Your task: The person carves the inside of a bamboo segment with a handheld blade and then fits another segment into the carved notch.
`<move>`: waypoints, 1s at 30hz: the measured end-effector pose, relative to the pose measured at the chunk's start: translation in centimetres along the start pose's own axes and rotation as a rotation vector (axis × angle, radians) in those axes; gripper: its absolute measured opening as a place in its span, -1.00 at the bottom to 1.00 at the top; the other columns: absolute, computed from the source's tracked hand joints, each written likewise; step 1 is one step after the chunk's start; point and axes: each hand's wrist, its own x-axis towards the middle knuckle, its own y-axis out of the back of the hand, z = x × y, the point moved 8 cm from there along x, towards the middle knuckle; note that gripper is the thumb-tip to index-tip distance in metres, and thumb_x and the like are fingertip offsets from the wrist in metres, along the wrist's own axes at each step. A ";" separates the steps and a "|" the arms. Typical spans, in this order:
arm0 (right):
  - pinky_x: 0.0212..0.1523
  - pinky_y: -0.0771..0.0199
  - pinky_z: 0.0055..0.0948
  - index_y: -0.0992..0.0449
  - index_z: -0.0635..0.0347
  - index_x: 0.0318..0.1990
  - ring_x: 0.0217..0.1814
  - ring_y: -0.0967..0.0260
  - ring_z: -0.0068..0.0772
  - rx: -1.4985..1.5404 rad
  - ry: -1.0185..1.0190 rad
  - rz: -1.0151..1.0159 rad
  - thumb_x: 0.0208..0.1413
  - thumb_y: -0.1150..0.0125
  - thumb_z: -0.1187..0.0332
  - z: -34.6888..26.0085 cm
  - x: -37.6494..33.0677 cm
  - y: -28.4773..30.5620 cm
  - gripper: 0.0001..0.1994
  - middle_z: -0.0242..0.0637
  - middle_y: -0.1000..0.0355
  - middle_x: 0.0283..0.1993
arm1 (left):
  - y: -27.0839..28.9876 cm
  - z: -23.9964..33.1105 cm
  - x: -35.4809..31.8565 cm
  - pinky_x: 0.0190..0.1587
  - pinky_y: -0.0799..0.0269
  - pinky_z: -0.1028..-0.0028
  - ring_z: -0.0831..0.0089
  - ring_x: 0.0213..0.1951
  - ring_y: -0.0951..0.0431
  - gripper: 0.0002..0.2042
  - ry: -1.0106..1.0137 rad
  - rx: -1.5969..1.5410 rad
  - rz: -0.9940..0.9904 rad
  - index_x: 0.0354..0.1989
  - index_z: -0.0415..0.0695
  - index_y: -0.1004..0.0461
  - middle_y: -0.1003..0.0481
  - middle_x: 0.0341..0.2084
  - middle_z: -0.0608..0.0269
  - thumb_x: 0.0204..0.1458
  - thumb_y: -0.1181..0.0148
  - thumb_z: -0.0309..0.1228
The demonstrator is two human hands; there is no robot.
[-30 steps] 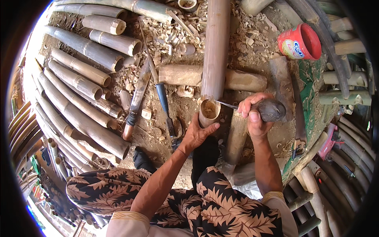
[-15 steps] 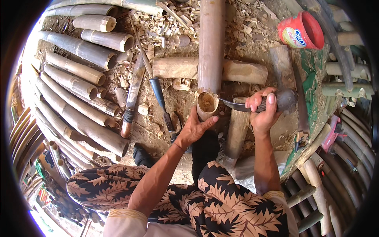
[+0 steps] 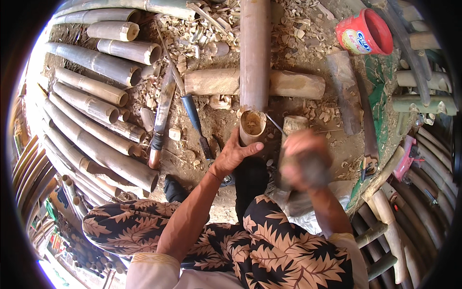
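A long brown bamboo pole (image 3: 254,58) lies across a thick wooden log (image 3: 298,84), its open cut end pointing at me. My left hand (image 3: 236,154) grips the pole just below that end. My right hand (image 3: 303,159) is blurred with motion, a little right of the pole and nearer my body. It is closed on a dark-handled knife whose thin blade (image 3: 274,123) reaches toward the pole's rim. A short upright stump (image 3: 294,124) stands just behind the right hand.
Cut bamboo lengths (image 3: 91,86) are stacked at the left. A long blade with a black-wrapped handle (image 3: 161,115) and a blue-handled tool (image 3: 192,113) lie on chip-strewn ground. A red plastic cup (image 3: 365,31) stands far right, and a saw (image 3: 368,139) lies below it.
My right hand has pulled the knife down and back from the pole's cut end and is now blurred. My left hand keeps its hold on the pole.
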 end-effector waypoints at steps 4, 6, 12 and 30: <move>-0.25 -0.44 -0.33 -0.48 0.15 -0.32 -0.31 -0.39 -0.27 -0.278 0.129 -0.491 -0.12 -0.35 0.39 -1.9 -4.5 -5.8 -0.80 -0.34 -0.40 -0.32 | 0.0 -0.7 -0.3 0.22 -0.27 0.38 0.35 0.11 -0.37 -0.11 0.097 -0.139 -0.048 0.34 -0.24 -0.08 -0.38 0.09 0.15 -0.09 -0.50 -0.16; -0.23 -0.44 -0.33 -0.47 0.15 -0.33 -0.29 -0.39 -0.29 -0.323 0.147 -0.556 -0.13 -0.27 0.40 -1.7 -5.2 -6.6 -0.83 -0.35 -0.38 -0.32 | 0.3 -0.8 0.0 0.22 -0.27 0.38 0.36 0.10 -0.38 -0.11 0.080 -0.112 -0.038 0.34 -0.23 -0.08 -0.38 0.08 0.16 -0.10 -0.50 -0.16; -0.21 -0.44 -0.33 -0.45 0.14 -0.34 -0.28 -0.38 -0.30 -0.301 0.168 -0.563 -0.15 -0.18 0.38 -1.9 -5.7 -7.7 -0.83 -0.36 -0.36 -0.33 | 0.3 -1.2 0.0 0.20 -0.27 0.39 0.37 0.08 -0.38 -0.10 0.095 -0.110 -0.041 0.34 -0.22 -0.07 -0.39 0.06 0.18 -0.10 -0.50 -0.15; -0.37 -0.26 -0.44 -0.41 0.09 -0.43 -0.46 -0.21 -0.46 -0.504 0.291 -0.712 -0.16 -0.20 0.36 0.2 -7.0 -7.3 -0.88 -0.47 -0.15 -0.52 | 0.8 -1.9 1.4 -0.07 -0.51 0.37 0.33 -0.12 -0.55 -0.21 -0.035 0.189 0.266 0.09 -0.37 -0.25 -0.52 -0.14 0.03 -0.16 -0.54 -0.09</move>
